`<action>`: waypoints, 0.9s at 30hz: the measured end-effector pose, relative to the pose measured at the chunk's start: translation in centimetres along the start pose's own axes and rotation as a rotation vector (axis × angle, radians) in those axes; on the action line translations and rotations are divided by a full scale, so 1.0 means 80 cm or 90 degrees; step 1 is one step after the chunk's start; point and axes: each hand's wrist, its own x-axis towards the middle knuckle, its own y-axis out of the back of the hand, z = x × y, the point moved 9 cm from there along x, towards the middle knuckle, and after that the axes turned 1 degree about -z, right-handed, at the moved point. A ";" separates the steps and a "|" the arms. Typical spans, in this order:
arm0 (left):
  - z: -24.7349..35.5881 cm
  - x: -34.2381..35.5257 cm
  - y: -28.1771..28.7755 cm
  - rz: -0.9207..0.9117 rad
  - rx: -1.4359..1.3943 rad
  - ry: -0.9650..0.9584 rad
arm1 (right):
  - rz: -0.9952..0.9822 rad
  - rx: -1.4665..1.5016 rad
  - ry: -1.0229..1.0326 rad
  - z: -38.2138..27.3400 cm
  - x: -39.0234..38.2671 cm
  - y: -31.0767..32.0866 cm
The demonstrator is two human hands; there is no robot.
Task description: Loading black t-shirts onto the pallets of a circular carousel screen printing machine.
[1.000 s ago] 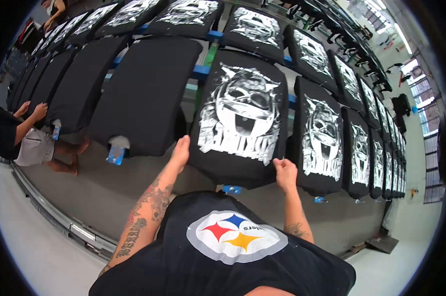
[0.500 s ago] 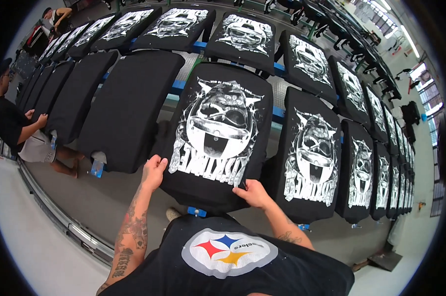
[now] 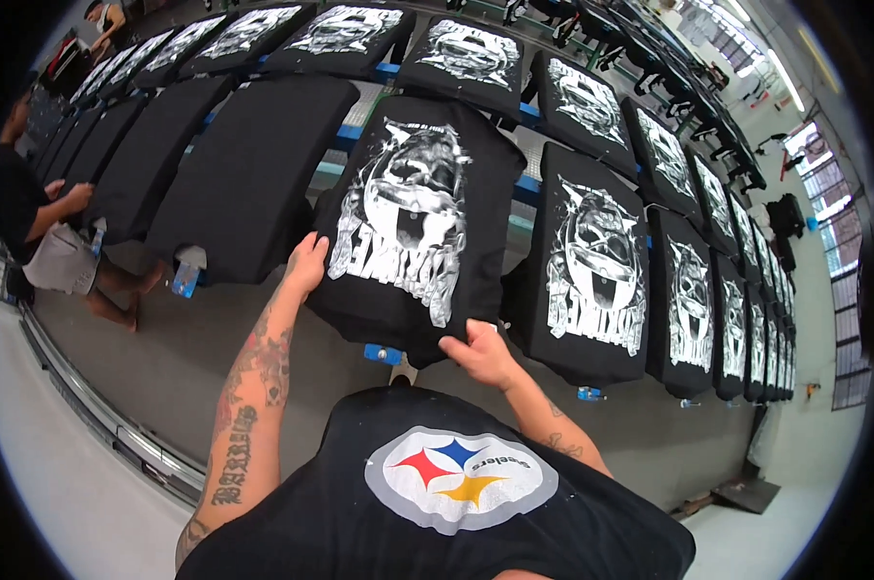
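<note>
A black T-shirt point(image 3: 413, 193) with a large white print lies over a board in front of me, its fabric rumpled and pulled askew at the right. My left hand point(image 3: 308, 261) grips the shirt's lower left edge. Lower down, my right hand point(image 3: 473, 350) holds the shirt's bottom right part, with folds around the fingers. Beneath the shirt's near end, a blue fitting point(image 3: 383, 353) shows on the board's support.
Rows of boards carry plain point(image 3: 243, 174) and printed shirts point(image 3: 591, 271) on both sides and behind, on blue rails point(image 3: 530, 182). A co-worker in black point(image 3: 21, 203) stands at the left; another person point(image 3: 105, 27) is at the far back. A metal track point(image 3: 108, 430) runs along the floor.
The shirt under my hands has gone from smooth to rumpled and skewed, its upper right corner sticking out. My right hand moved down and leftward along the hem, still gripping.
</note>
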 end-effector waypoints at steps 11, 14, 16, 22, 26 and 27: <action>0.077 -0.201 0.005 -0.149 0.021 -0.154 | -0.115 -0.167 -0.091 -0.026 0.002 0.013; 0.036 -0.294 0.032 -0.262 -0.046 0.043 | -0.321 -0.401 -0.083 -0.056 0.026 0.032; 0.007 -0.345 0.041 -0.300 -0.094 0.169 | -0.387 -0.439 0.024 -0.086 0.061 0.025; -0.004 -0.427 0.050 -0.314 -0.238 0.236 | -0.239 -0.511 0.294 -0.171 0.279 -0.079; -0.004 -0.472 0.051 -0.295 -0.335 0.304 | -0.180 -0.632 0.282 -0.173 0.392 -0.188; 0.002 -0.478 0.060 -0.271 -0.346 0.272 | -0.233 -0.690 0.195 -0.153 0.409 -0.212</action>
